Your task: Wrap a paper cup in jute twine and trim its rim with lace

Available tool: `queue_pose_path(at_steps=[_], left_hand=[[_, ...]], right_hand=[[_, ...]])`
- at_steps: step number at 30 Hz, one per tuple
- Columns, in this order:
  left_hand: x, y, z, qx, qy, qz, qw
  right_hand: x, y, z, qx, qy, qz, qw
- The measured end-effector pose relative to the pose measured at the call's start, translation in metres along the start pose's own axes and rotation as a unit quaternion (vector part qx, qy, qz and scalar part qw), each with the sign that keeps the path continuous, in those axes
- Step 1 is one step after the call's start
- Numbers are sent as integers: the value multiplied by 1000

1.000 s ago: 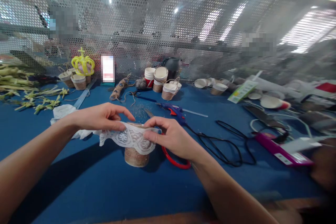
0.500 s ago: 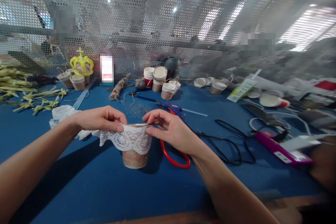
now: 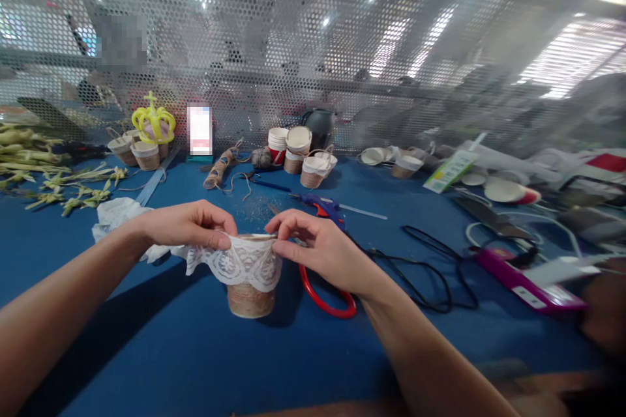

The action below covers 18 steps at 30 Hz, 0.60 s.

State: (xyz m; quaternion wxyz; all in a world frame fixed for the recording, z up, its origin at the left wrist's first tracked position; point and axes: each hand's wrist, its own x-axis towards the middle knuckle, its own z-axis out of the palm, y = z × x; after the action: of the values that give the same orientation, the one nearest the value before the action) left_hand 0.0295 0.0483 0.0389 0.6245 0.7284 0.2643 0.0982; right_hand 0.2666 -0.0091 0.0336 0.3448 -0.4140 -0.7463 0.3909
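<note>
A small cup wrapped in brown twine (image 3: 251, 303) is in front of me, with white lace trim (image 3: 247, 263) lying around its upper part. My left hand (image 3: 195, 225) pinches the lace at the left side of the rim. On the right side of the rim, my right hand (image 3: 313, 244) presses lace and cup edge between thumb and fingers. The lace's loose length runs left under my left wrist to a crumpled heap (image 3: 120, 212). Just beyond my right hand lies a blue glue gun (image 3: 323, 205), and red-handled scissors (image 3: 330, 306) lie partly under that hand.
Twine-wrapped cups (image 3: 313, 172) stand at the back beside a twine bundle (image 3: 222, 168). A yellow crown-shaped piece (image 3: 153, 122) and a phone (image 3: 199, 130) are at back left. Black cable (image 3: 440, 273) and a purple power strip (image 3: 531, 280) lie right. A perforated screen (image 3: 274, 39) rises behind.
Both hands keep their grips at the cup's rim, nearly still. The whole view has shifted down slightly; the lace and cup stay together.
</note>
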Motion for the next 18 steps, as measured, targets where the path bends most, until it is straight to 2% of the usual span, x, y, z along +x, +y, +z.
queue_pose_path(at_steps=[13,18], left_hand=[[3,-6,-1,4,4,-15,1000],[4,-6,-2,-23,-6,-2,1000]], right_hand=[[-3,1,-3,38,19,-43,998],[0,1,-2,26,21,-17,999]])
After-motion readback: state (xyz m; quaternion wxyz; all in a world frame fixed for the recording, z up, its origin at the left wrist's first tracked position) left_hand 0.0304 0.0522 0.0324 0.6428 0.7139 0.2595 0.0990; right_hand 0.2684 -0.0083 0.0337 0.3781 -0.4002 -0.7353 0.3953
